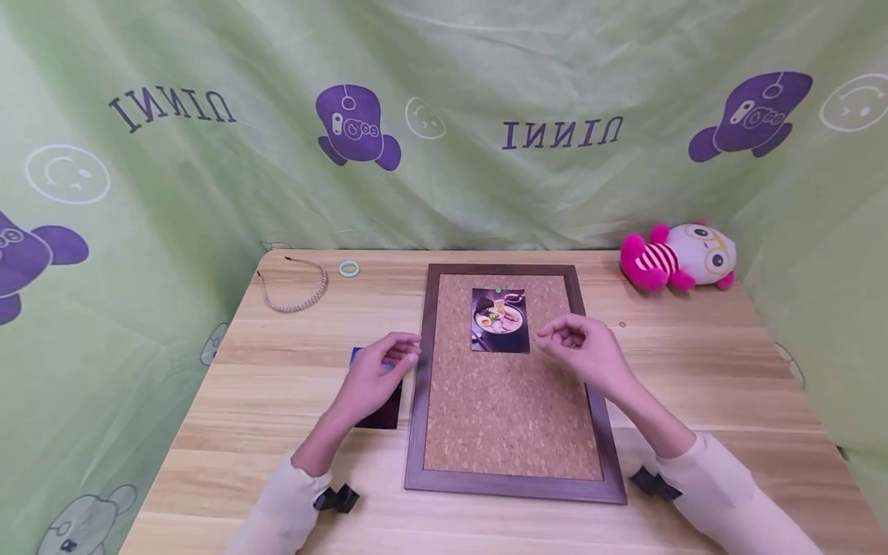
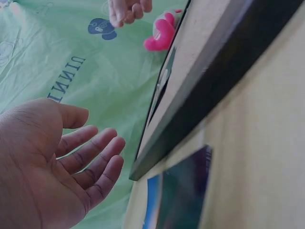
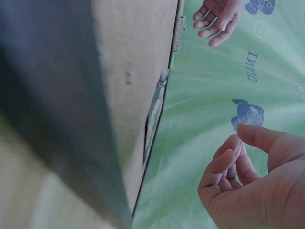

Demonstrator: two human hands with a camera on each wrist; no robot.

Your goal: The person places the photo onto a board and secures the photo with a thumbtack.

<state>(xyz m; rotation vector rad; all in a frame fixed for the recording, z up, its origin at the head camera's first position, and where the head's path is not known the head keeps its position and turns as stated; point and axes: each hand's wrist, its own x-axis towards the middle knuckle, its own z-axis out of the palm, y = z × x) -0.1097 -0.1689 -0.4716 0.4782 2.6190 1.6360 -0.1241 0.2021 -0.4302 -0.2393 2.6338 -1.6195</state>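
A brown-framed cork board [image 1: 509, 416] lies on the table, with a photo of a bowl of ramen [image 1: 499, 322] on its upper part. A green push pin [image 1: 498, 290] sits at the photo's top edge. My right hand [image 1: 583, 351] hovers at the photo's right side, fingers loosely curled and thumb close to the forefinger; nothing shows between them. Over the board's left edge, my left hand [image 1: 378, 378] is relaxed and holds nothing, its fingers half bent. Partly hidden under it, a dark picture card [image 1: 380, 416] with a blue edge lies on the table.
At the table's back left lie a beaded headband [image 1: 305, 304] and a mint-green ring band [image 1: 349, 268]. A pink and white plush toy [image 1: 680, 258] rests at the back right. Near the board's right side is a tiny ring-like item [image 1: 622, 324]. Green printed curtains [image 1: 444, 200] enclose the table.
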